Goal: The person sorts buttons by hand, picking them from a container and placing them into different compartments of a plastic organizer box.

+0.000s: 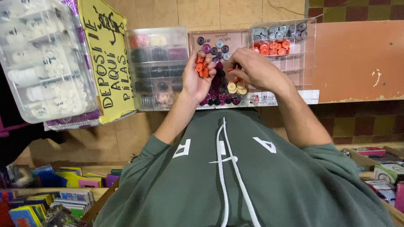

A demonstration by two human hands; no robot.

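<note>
My left hand (201, 80) is cupped palm-up over a shallow box of mixed buttons (219, 90) and holds several small orange buttons (202, 67). My right hand (256, 69) reaches in from the right, its fingertips pinched together just beside the left palm, over dark purple, black and cream buttons. Whether it holds a button between its fingers is hidden. Both forearms come out of my green hooded top (235, 176).
A clear compartment box (158, 67) with dark and pale buttons sits left of the hands. Another clear box (280, 40) with grey and orange buttons is on the right. A large clear case of white buttons (44, 63) and a yellow sign (107, 54) lie far left. Books fill the lower corners.
</note>
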